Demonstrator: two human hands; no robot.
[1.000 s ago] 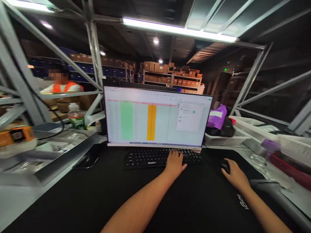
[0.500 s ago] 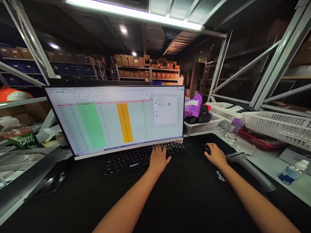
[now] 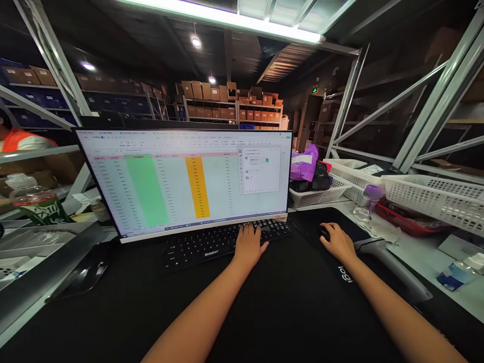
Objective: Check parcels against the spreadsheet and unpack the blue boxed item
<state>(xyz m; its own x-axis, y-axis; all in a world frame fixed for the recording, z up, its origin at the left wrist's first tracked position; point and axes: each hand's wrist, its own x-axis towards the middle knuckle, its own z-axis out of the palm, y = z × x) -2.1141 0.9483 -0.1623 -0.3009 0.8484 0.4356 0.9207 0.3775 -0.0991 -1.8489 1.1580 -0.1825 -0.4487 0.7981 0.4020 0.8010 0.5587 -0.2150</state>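
My left hand [image 3: 248, 244] lies flat on the right part of a black keyboard [image 3: 204, 243], fingers spread on the keys. My right hand [image 3: 338, 242] is cupped over a black mouse [image 3: 322, 233] on the black desk mat [image 3: 287, 302]. Behind the keyboard stands a wide monitor [image 3: 189, 179] showing a spreadsheet with a green column, an orange column and a small dialog at the right.
White plastic baskets [image 3: 434, 199] and a purple parcel [image 3: 304, 164] sit at the right, with a grey handheld scanner [image 3: 393, 267] and small bottles [image 3: 454, 272]. A green-labelled bottle [image 3: 34, 204] and grey tray [image 3: 41, 252] lie left. A person in an orange vest [image 3: 18, 141] is far left.
The view swung right, then steadied, so the monitor now sits left of centre and the baskets show. Both hands stay on the keyboard and mouse.
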